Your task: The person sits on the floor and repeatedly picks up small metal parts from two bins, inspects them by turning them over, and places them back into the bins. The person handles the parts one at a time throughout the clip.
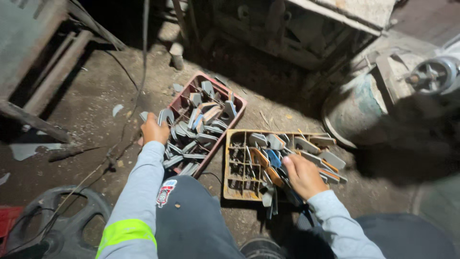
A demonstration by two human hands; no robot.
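Harsh central light, deep shadowed edges, sharp focus.

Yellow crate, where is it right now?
Head view, centre-right: the yellow crate sits on the dirt floor beside the red crate, under the right hand.

Both arms wear long light grey sleeves with ribbed cuffs at the wrists. The left sleeve (pixel 136 192) carries a bright yellow-green reflective band near the upper arm. The right sleeve (pixel 340 225) is plain. Dark trousers (pixel 191 220) bear a small red and white patch (pixel 166 193) on the left knee.
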